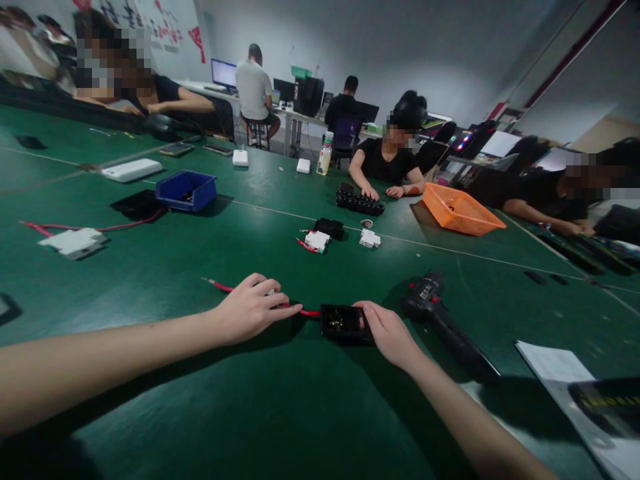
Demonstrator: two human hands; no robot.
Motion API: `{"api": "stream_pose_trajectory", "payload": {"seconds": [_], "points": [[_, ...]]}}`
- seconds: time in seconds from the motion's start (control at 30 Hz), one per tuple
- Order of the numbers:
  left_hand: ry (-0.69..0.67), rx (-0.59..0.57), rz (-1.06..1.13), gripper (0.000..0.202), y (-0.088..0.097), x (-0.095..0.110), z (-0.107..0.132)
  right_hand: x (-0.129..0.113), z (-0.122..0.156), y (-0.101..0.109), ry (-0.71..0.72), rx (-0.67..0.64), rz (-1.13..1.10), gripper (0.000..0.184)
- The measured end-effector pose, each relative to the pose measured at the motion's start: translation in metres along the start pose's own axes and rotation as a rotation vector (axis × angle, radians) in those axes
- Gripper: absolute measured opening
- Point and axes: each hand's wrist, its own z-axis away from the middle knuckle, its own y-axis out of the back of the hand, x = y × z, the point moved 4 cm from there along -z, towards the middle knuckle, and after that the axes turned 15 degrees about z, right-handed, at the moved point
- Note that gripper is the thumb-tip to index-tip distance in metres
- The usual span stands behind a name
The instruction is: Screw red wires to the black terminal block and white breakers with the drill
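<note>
My right hand (385,328) grips the right end of a small black open-topped box (345,323) with brass-coloured pieces inside. A red wire (311,313) runs from the box's left side to my left hand (255,308). The fingers of that hand are bent over the wire, and something pale shows between them, mostly hidden. Beyond the hand, a red wire end (220,286) with a bare tip sticks out to the left. A black cordless drill (445,323) lies to the right of my right hand.
Ahead lie white breaker-like modules (317,241), another module (370,239), and a black box (329,228). Left are a wired white module (75,243) and a blue bin (186,192). An orange basket (463,210) and papers (575,393) are right. Other people sit around the table.
</note>
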Motion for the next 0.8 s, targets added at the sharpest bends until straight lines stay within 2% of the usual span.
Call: {"api": "stream_pose_trajectory", "payload": {"seconds": [0.23,0.37,0.47,0.6,0.7,0.8], "points": [[-0.009,0.044,0.009,0.040,-0.001,-0.001,0.002,-0.009,0.002,-0.003,-0.049,-0.004,0.129,0.049],[-0.002,0.031,0.007,0.041,-0.001,-0.001,0.002,-0.013,0.006,-0.002,-0.025,0.082,0.093,0.048],[0.002,0.027,0.007,0.043,0.001,0.000,0.001,-0.008,0.012,0.008,0.071,0.215,0.060,0.045],[0.001,0.029,0.003,0.043,0.003,0.000,-0.001,0.007,0.023,0.036,0.217,0.286,0.288,0.041],[-0.009,0.028,0.009,0.043,0.002,-0.001,-0.001,0.022,0.032,0.057,0.167,0.177,0.491,0.038],[-0.008,0.019,0.022,0.044,0.002,-0.001,-0.001,0.039,0.041,0.069,-0.058,-0.048,0.641,0.043]]}}
